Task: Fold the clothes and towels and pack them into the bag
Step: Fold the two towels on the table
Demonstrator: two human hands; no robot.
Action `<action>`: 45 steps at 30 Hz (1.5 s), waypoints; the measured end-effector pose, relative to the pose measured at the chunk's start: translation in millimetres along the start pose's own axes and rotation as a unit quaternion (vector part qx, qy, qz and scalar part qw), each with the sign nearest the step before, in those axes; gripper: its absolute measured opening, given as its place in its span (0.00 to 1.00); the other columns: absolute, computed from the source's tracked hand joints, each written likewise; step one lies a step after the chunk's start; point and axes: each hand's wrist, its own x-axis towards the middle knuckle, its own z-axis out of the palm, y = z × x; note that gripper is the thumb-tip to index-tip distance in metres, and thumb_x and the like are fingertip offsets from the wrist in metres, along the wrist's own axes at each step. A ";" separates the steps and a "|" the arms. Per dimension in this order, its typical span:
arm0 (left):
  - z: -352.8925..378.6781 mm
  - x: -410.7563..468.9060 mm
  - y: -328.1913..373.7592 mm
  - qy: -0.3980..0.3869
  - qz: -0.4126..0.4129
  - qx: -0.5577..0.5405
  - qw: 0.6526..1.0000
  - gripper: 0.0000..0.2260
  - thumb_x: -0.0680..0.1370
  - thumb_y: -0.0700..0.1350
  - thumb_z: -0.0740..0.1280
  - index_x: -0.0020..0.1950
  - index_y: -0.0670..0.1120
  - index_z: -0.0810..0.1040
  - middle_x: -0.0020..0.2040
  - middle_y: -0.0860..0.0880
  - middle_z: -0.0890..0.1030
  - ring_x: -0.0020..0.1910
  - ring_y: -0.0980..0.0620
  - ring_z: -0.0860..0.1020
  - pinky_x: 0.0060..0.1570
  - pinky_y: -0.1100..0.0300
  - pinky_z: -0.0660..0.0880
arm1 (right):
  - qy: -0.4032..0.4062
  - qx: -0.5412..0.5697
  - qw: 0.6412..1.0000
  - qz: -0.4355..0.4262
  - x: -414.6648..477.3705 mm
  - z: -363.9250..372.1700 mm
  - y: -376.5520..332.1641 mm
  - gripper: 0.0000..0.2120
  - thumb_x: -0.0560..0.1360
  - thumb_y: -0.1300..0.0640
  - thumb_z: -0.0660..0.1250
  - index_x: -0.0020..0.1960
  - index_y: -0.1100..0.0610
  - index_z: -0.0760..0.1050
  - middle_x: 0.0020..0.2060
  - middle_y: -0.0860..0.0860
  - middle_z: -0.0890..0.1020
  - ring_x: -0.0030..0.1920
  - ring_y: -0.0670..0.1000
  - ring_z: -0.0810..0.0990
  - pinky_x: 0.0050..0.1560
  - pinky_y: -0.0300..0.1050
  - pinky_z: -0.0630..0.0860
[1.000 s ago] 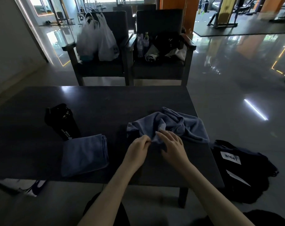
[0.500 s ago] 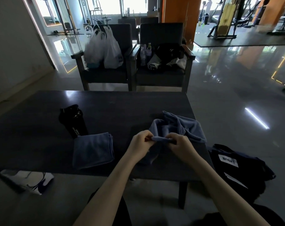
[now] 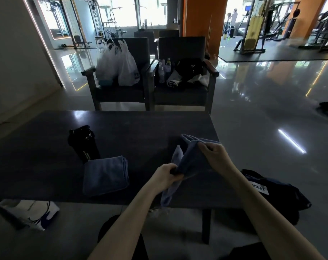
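Hanging between two hands, a blue-grey towel (image 3: 194, 160) is held up over the near right part of the dark table (image 3: 140, 126). The left hand (image 3: 167, 175) pinches its lower edge with curled fingers, and a loose end droops below that grip, past the table's near edge. The right hand (image 3: 214, 156) pinches the upper edge, above and to the right of the left grip, so the cloth slants between them. One corner beyond the right grip lies on or just over the tabletop; I cannot tell which. Left of the left grip, a folded towel (image 3: 105, 175) lies flat on the table, and a black shaker bottle (image 3: 84, 143) stands upright just behind it. Right of the right grip, down on the floor, sits a dark bag (image 3: 275, 194) with a white label. Far to the left of both grips, a white shoe (image 3: 33, 212) with dark markings lies on the floor by the table's near edge. Beyond the table stand two dark armchairs (image 3: 181, 47), one bearing white plastic bags (image 3: 122, 68).
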 end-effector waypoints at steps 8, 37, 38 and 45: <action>-24.9 -18.8 15.0 0.030 0.010 -0.030 0.999 0.17 0.81 0.55 0.60 0.35 0.47 0.73 0.33 0.52 0.74 0.33 0.56 0.71 0.36 0.60 0.68 | 0.066 0.020 0.995 0.073 -5.4 -28.9 -9.7 0.19 0.80 0.50 0.60 0.43 0.66 0.78 0.32 0.57 0.77 0.33 0.53 0.75 0.32 0.42 0.69; -140.5 159.3 -23.3 0.273 -0.092 0.115 0.951 0.09 0.80 0.41 0.61 0.57 0.45 0.78 0.55 0.47 0.79 0.48 0.52 0.74 0.46 0.59 0.70 | 0.112 -0.091 0.984 0.110 168.7 -8.3 57.7 0.23 0.80 0.54 0.59 0.27 0.57 0.61 0.25 0.51 0.66 0.28 0.51 0.64 0.30 0.46 0.56; -142.0 170.7 -27.3 0.284 -0.095 0.117 0.947 0.08 0.80 0.42 0.61 0.56 0.45 0.78 0.54 0.47 0.79 0.47 0.52 0.74 0.45 0.59 0.72 | 0.115 -0.095 0.984 0.101 180.8 -5.3 63.1 0.23 0.80 0.54 0.59 0.28 0.57 0.61 0.25 0.52 0.67 0.28 0.51 0.65 0.30 0.46 0.57; -137.5 228.4 -50.0 0.324 -0.120 0.116 0.931 0.08 0.81 0.42 0.60 0.57 0.43 0.76 0.54 0.45 0.79 0.47 0.51 0.75 0.44 0.58 0.72 | 0.106 -0.113 0.986 0.068 243.3 14.2 99.0 0.20 0.80 0.52 0.58 0.34 0.62 0.72 0.30 0.53 0.74 0.34 0.53 0.71 0.32 0.47 0.62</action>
